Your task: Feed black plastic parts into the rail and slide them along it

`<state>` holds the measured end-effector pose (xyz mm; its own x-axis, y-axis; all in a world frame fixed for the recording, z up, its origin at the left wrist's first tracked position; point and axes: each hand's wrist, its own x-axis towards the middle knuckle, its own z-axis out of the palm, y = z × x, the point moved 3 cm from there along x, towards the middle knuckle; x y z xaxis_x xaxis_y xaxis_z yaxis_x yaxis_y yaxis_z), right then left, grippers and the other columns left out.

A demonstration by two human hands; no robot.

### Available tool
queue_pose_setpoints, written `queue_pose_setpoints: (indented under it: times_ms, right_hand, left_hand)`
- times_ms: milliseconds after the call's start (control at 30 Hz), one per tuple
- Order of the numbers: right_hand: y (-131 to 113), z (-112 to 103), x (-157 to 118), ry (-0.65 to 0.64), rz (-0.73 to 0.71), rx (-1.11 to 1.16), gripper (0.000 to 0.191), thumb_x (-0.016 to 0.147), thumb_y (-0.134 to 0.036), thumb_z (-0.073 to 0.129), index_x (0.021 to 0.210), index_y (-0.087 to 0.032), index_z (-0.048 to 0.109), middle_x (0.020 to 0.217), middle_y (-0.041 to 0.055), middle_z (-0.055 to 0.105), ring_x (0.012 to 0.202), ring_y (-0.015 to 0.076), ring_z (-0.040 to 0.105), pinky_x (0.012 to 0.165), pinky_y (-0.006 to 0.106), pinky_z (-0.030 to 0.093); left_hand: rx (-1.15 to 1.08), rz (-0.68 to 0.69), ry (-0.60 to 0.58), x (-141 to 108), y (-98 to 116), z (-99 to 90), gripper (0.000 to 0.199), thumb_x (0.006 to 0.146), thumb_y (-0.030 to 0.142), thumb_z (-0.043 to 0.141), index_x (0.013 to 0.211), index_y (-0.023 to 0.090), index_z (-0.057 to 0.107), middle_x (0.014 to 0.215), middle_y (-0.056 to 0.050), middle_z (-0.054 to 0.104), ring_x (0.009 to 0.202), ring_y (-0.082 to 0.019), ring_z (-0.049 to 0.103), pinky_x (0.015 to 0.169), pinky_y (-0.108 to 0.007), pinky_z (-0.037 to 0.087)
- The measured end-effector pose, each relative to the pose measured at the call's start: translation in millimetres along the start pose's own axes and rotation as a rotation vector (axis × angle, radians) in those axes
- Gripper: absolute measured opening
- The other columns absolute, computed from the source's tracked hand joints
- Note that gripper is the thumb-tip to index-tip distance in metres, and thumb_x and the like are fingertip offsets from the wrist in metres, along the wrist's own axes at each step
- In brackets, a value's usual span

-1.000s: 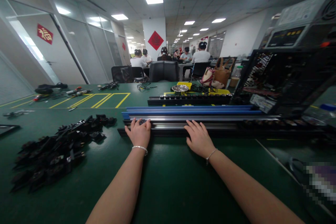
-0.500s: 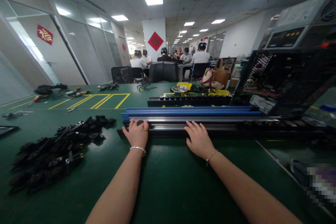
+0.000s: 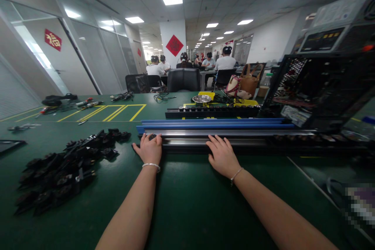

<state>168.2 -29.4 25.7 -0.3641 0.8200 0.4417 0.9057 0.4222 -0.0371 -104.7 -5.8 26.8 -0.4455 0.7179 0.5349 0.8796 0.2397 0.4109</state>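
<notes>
Long metal rails lie left to right on the green table: a black and silver rail point(image 3: 187, 140) at the near side and blue rails point(image 3: 216, 122) behind it. At the near rail's left end, my left hand point(image 3: 150, 149) has its fingers bent around a small dark part point(image 3: 152, 136), mostly hidden by them. My right hand point(image 3: 223, 155) lies on the middle of the near rail, its fingertips apart and holding nothing. To the left of my left hand spreads a pile of black parts point(image 3: 61, 168).
Behind the rails are a black strip with parts point(image 3: 211, 111), a metal dish point(image 3: 201, 99) and a yellow tray point(image 3: 206, 94). A black computer case point(image 3: 319, 90) stands at the right. Tools point(image 3: 88, 103) lie at the back left. Several people sit farther away.
My left hand has shifted slightly left along the rail's end, with its small dark part. My right hand stays in place on the rail.
</notes>
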Motion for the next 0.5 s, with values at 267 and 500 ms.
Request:
queue_pose_setpoints:
  times_ms: [267,500]
  right_hand:
    - [-1,-4,1,-0.018,0.015,0.013,0.04,0.08,-0.021,0.045,0.118,-0.018,0.057,0.141,0.0082,0.044,0.13,0.0279,0.035,0.108,0.049,0.021]
    - [0,-2,1,-0.014,0.003,0.001,0.04,0.08,-0.022,0.045,0.119,-0.018,0.057,0.141,0.0077,0.043,0.131,0.0277,0.034,0.108,0.05,0.022]
  left_hand:
    - [-0.04,-0.093,0.099,11,-17,0.0,0.029,0.087,0.033,0.044,0.085,0.03,0.073,0.112,-0.004,0.066,0.124,-0.024,0.044,0.105,-0.058,0.019]
    - [-0.079,-0.117,0.112,15,-22,0.2,0.029,0.085,0.033,0.046,0.08,0.025,0.073,0.111,-0.006,0.067,0.121,-0.025,0.047,0.104,-0.05,0.026]
